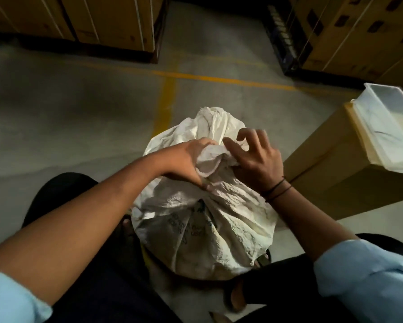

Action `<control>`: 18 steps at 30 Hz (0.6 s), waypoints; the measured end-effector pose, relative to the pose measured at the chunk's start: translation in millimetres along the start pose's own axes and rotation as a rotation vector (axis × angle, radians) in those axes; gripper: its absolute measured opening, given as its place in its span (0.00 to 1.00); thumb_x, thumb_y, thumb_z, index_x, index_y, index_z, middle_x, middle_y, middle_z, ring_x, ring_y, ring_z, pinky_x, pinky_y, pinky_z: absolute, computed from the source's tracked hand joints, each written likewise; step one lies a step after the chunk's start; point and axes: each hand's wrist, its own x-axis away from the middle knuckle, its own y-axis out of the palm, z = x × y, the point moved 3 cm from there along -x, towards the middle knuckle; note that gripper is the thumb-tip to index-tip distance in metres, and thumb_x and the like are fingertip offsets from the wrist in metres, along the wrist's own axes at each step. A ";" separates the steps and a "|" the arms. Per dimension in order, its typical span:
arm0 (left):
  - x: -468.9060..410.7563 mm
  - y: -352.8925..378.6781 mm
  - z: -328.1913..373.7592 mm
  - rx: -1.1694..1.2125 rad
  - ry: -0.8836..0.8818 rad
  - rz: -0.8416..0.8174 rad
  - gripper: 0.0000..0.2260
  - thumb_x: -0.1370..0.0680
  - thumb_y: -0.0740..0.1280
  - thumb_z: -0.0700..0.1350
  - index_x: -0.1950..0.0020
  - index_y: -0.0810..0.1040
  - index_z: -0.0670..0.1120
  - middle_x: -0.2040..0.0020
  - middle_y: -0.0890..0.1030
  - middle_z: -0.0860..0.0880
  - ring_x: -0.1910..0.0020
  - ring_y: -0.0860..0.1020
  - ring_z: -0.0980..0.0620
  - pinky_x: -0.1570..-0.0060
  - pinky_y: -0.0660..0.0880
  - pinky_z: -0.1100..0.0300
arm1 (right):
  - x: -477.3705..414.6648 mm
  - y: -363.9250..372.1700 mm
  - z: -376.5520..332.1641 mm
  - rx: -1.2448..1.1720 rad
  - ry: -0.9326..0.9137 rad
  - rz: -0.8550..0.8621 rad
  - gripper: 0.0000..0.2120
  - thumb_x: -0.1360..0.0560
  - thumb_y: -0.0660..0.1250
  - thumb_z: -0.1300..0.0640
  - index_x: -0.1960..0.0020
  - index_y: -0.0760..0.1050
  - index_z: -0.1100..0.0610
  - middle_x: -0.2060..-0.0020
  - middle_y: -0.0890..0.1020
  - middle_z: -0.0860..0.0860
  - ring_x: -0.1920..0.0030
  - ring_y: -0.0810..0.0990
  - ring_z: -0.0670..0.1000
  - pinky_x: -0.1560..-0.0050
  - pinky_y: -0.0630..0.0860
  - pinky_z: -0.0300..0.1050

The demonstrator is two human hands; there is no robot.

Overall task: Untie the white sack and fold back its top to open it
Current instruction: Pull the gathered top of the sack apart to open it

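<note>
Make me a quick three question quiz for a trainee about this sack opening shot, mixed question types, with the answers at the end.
1. True or false: the top of the white sack is already folded back and open.
2. Which hand has a grip on the bunched neck of the sack: A) left hand, B) right hand, C) both?
3. Fill in: the clear plastic tub rests on a ____ to the person's right.

Key
1. False: the neck is still gathered and twisted.
2. C: both hands are on the bunched cloth.
3. Cardboard box.
</note>
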 end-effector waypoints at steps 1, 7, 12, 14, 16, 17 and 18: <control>-1.1 0.1 -3.4 -0.024 -0.009 0.014 0.48 0.40 0.79 0.68 0.25 0.63 0.60 0.29 0.73 0.56 0.34 0.73 0.53 0.35 0.72 0.52 | -0.8 -1.2 0.0 -0.009 -0.040 0.044 0.09 0.24 0.70 0.54 0.47 0.82 0.58 0.46 0.73 0.56 0.52 0.78 0.60 0.62 0.75 0.53; -4.5 10.2 3.3 -0.356 -0.122 0.473 0.21 0.25 0.69 0.50 0.33 0.72 0.60 0.40 0.82 0.49 0.44 0.81 0.42 0.50 0.76 0.51 | -1.5 12.3 -27.4 -0.356 -0.162 -0.402 0.32 0.26 0.64 0.60 0.23 0.63 0.62 0.22 0.61 0.60 0.29 0.72 0.60 0.35 0.75 0.55; -9.5 27.4 16.9 -0.475 -0.096 0.472 0.30 0.24 0.68 0.47 0.24 0.60 0.49 0.44 0.83 0.47 0.51 0.83 0.42 0.61 0.72 0.53 | -12.9 14.6 -14.1 -0.466 0.178 -0.649 0.50 0.33 0.73 0.52 0.19 0.47 0.53 0.37 0.79 0.57 0.44 0.80 0.59 0.46 0.79 0.53; -11.9 33.5 15.6 -0.381 -0.127 0.412 0.31 0.26 0.70 0.46 0.27 0.58 0.47 0.53 0.82 0.46 0.59 0.82 0.43 0.66 0.70 0.55 | -10.9 20.9 -10.6 -0.275 0.132 -0.791 0.44 0.31 0.72 0.54 0.21 0.54 0.50 0.49 0.83 0.53 0.53 0.82 0.58 0.55 0.75 0.48; -15.9 34.6 11.4 -0.161 -0.141 0.236 0.36 0.28 0.74 0.53 0.28 0.57 0.48 0.49 0.82 0.46 0.57 0.80 0.45 0.63 0.72 0.55 | -5.2 26.3 -11.0 -0.082 0.062 -0.751 0.35 0.30 0.71 0.53 0.25 0.64 0.49 0.54 0.84 0.51 0.56 0.82 0.58 0.55 0.72 0.48; -17.4 30.6 9.5 -0.058 -0.131 0.142 0.42 0.30 0.76 0.58 0.26 0.56 0.48 0.43 0.80 0.46 0.50 0.80 0.45 0.57 0.74 0.55 | -3.6 27.5 -10.8 0.018 0.043 -0.686 0.31 0.30 0.71 0.53 0.29 0.69 0.51 0.56 0.84 0.51 0.57 0.81 0.58 0.54 0.72 0.50; -17.7 24.0 6.9 -0.010 -0.115 0.068 0.48 0.33 0.78 0.61 0.23 0.55 0.48 0.35 0.77 0.45 0.42 0.79 0.44 0.49 0.74 0.56 | -2.5 28.4 -10.3 0.113 0.056 -0.618 0.27 0.30 0.70 0.55 0.32 0.72 0.53 0.59 0.84 0.52 0.58 0.81 0.58 0.54 0.71 0.51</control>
